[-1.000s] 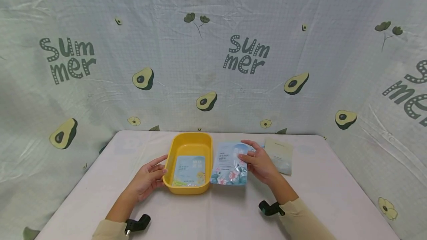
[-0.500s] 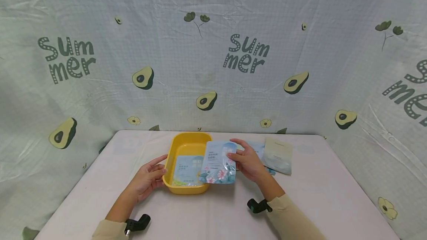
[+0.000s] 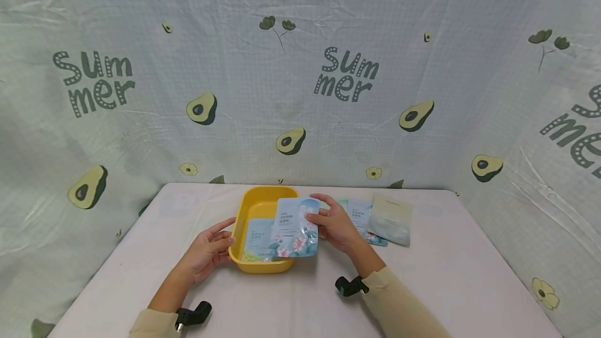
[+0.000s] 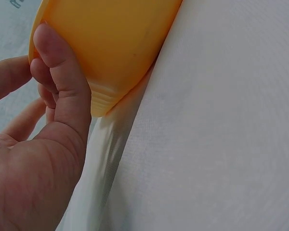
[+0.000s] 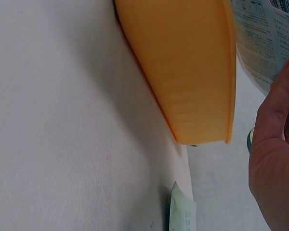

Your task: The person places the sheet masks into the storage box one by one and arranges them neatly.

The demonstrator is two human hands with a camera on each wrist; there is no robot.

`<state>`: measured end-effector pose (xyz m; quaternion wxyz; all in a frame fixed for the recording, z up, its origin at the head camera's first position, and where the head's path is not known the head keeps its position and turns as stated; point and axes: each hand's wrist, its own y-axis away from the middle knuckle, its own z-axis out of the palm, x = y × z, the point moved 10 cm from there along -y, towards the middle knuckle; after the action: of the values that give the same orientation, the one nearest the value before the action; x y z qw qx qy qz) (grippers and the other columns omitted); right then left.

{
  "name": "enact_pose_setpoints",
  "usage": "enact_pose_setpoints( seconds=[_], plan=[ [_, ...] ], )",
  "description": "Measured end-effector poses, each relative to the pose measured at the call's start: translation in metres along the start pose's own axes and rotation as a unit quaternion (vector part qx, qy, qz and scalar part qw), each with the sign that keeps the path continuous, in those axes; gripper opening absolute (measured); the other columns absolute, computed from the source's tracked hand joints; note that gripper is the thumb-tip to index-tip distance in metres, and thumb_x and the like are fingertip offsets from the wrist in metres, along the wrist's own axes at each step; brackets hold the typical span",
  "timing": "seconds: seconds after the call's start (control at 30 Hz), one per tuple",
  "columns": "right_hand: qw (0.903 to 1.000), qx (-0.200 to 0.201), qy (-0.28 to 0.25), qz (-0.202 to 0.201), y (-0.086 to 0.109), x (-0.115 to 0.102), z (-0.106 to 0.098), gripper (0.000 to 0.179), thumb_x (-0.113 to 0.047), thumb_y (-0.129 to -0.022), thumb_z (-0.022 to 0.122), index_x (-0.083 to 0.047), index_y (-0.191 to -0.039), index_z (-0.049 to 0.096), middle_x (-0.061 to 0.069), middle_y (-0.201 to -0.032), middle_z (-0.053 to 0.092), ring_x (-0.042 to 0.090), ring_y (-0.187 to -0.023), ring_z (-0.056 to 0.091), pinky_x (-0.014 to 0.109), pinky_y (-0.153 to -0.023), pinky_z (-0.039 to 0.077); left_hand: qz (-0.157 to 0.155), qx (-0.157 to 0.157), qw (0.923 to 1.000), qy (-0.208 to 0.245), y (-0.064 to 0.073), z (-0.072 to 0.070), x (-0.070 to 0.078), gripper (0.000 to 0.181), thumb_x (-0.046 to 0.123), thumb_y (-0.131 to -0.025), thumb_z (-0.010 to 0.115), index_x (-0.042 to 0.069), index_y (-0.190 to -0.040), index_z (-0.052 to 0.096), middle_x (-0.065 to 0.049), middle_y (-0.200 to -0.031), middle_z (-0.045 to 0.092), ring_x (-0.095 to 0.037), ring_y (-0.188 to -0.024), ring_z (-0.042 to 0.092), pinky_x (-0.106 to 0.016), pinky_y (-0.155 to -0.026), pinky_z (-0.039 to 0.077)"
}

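The right hand (image 3: 335, 226) pinches a flowered sachet (image 3: 293, 227) by its right edge, thumb on the printed face and fingers (image 5: 279, 103) curled behind it. The sachet hangs tilted over the right rim of the yellow tray (image 3: 255, 207), its lower corner above the tray's near right corner, clear of the tabletop (image 3: 446, 275). Inside the tray lies another sachet (image 3: 255, 239), pale blue, flat on the bottom and partly covered by the held one.

The left hand (image 3: 208, 249) rests against the tray's left wall near its front corner; in the left wrist view the thumb (image 4: 62, 77) presses the outer wall with the other fingers loosely bent beside it, gripping nothing as far as that close view shows.

Right of the tray, beyond the right hand, two more sachets lie on the tabletop: a blue one (image 3: 361, 215) and, overlapping its right edge, a cream one (image 3: 392, 219). The tray stands at the tabletop's middle.
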<state>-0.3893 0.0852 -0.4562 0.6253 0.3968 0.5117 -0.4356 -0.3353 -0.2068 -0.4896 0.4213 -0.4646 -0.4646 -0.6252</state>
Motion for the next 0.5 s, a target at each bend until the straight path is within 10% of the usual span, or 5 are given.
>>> enact_pose_setpoints(
  seconds=[0.5],
  plan=[
    [0.9993,-0.032,0.016,0.012,-0.016,0.002,0.023,0.069,-0.013,-0.093,0.075,-0.016,-0.152,0.039,0.016,-0.139,0.065,0.028,-0.109,0.071,0.038,-0.092,0.061,-0.004,0.003,1.0000,-0.001,-0.003,0.001,0.000,0.072,0.009,-0.101,0.062,0.011,-0.162,0.027,-0.003,-0.110,0.059,-0.014,-0.084,0.068,-0.027,-0.077,0.062]
  ],
)
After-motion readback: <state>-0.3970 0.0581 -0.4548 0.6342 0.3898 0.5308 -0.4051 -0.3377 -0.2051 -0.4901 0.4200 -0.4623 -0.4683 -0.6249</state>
